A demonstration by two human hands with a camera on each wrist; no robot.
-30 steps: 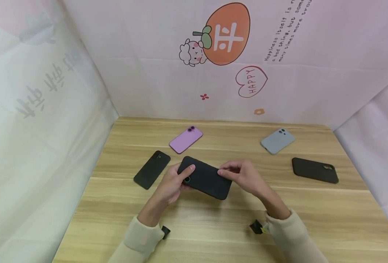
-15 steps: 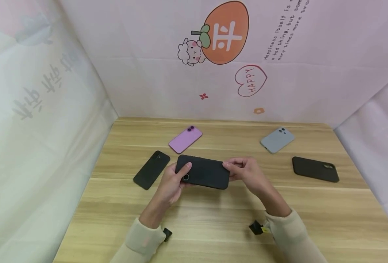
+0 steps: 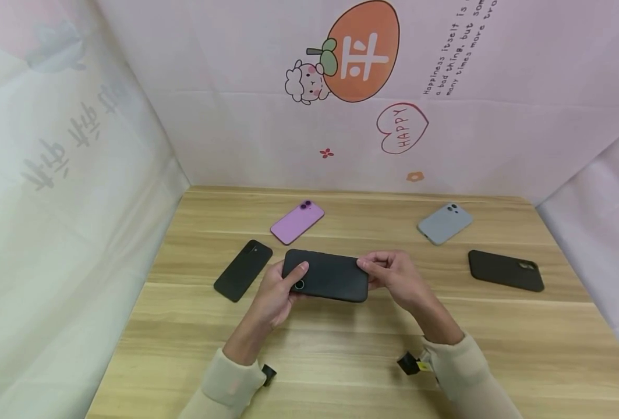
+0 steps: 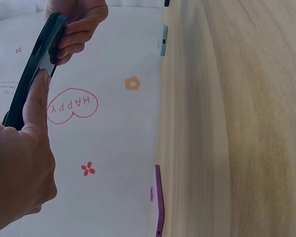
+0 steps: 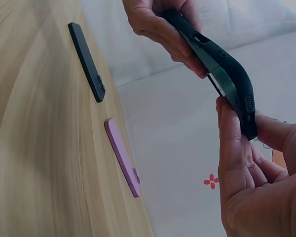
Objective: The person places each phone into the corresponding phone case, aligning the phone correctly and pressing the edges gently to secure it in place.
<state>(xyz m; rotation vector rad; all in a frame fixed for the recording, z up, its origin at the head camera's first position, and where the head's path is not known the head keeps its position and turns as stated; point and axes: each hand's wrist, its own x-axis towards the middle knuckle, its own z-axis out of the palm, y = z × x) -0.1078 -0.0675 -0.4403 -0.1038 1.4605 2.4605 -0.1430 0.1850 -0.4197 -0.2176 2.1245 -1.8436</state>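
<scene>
Both hands hold a black phone case [image 3: 332, 276] above the table, its back facing up. In the right wrist view the case [image 5: 237, 81] looks bowed, with a greenish inner edge along its underside. My left hand [image 3: 276, 294] grips the left end, thumb lying on the back beside a round camera ring and fingers underneath. My right hand [image 3: 395, 276] pinches the right end, thumb on top and fingers below. In the left wrist view the case [image 4: 32, 74] is seen edge-on, and a pale strip shows beneath it near the fingers.
On the wooden table [image 3: 319, 361] lie a pink phone [image 3: 297, 223] and a black phone [image 3: 243, 270] to the left. A light blue phone [image 3: 445, 223] and another black phone-shaped piece [image 3: 505, 270] lie to the right. A printed white cloth [image 3: 246, 139] rises behind.
Over the second the case has turned from a steep slant to nearly level, its right end rising. My right hand's thumb and fingers have moved to that end; the left hand keeps its grip.
</scene>
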